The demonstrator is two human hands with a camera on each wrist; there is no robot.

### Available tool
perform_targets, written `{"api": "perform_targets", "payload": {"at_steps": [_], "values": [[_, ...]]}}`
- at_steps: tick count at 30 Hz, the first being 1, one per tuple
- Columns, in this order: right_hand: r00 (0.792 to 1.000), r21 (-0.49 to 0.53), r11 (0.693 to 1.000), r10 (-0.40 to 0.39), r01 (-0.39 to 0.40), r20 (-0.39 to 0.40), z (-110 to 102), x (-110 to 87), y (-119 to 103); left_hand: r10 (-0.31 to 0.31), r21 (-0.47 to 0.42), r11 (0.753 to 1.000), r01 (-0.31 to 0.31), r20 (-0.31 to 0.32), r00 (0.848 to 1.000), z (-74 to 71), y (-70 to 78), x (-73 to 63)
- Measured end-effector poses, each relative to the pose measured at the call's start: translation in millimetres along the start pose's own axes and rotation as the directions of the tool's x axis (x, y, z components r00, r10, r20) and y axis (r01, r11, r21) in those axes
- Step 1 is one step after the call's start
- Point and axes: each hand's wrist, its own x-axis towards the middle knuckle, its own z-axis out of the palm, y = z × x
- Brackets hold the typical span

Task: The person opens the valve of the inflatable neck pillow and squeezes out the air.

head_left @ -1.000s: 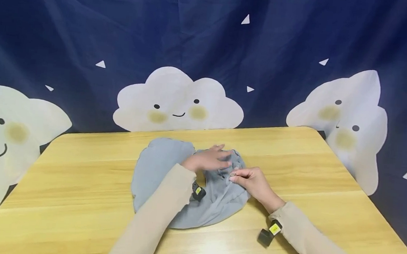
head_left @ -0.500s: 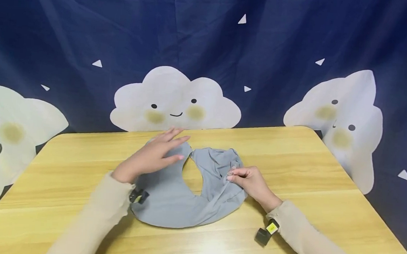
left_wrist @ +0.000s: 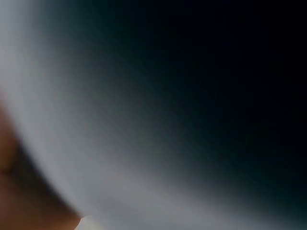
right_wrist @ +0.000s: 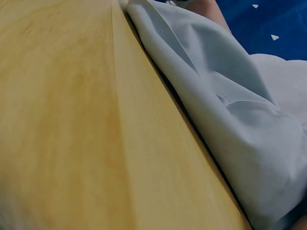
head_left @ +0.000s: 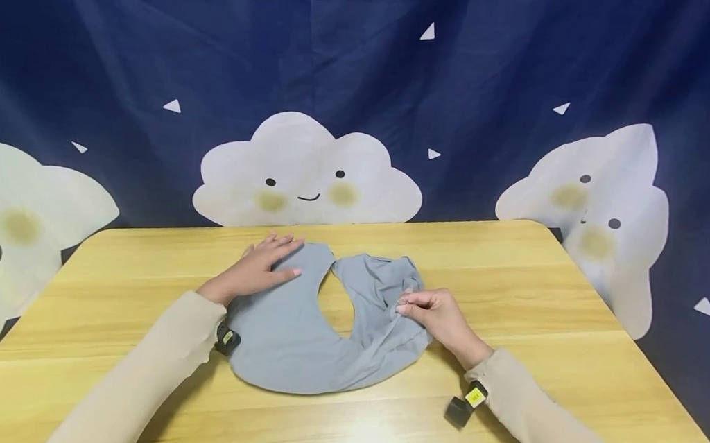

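A grey U-shaped neck pillow (head_left: 285,345) lies on the table in the head view, its two ends meeting at the far side around an oval hole. Its left half looks smooth, its right half wrinkled and slack. My left hand (head_left: 257,269) rests on the upper left part with fingers spread. My right hand (head_left: 441,319) pinches a small clear piece, perhaps a valve, on the right part, its fingertips partly covering it. The right wrist view shows the pillow's creased side (right_wrist: 225,115) close up. Blurred grey fabric (left_wrist: 96,163) and darkness fill most of the left wrist view.
The light wooden table (head_left: 512,289) extends around the pillow on every side. Behind it hangs a dark blue curtain (head_left: 368,56) with smiling white clouds and small triangles. Both wrists wear small black cameras, the right one (head_left: 466,404) hanging just above the tabletop.
My left hand has moved from the wrinkled right part, across the hole, to the pillow's left part and come down there. My right hand keeps its pinch in nearly the same place.
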Motion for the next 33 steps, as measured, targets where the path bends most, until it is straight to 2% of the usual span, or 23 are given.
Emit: {"api": "perform_targets", "payload": {"at_steps": [4, 13, 33], "values": [[1.0, 0.012, 1.0, 0.008, -0.008, -0.003, 0.9, 0.1, 0.0, -0.017, 0.006, 1.0, 0.017, 0.023, 1.0, 6.1, -3.1, 0.7], [1.0, 0.001, 1.0, 0.012, -0.012, -0.004, 1.2, 0.5, -0.3, -0.001, 0.057, 0.998, -0.004, 0.08, 0.997, 17.4, -4.2, 0.8], [1.0, -0.004, 1.0, 0.011, -0.011, -0.003, 0.8, -0.2, 0.6, -0.044, 0.046, 0.998, 0.04, 0.091, 0.995, 23.9, -0.1, 1.6]]}}
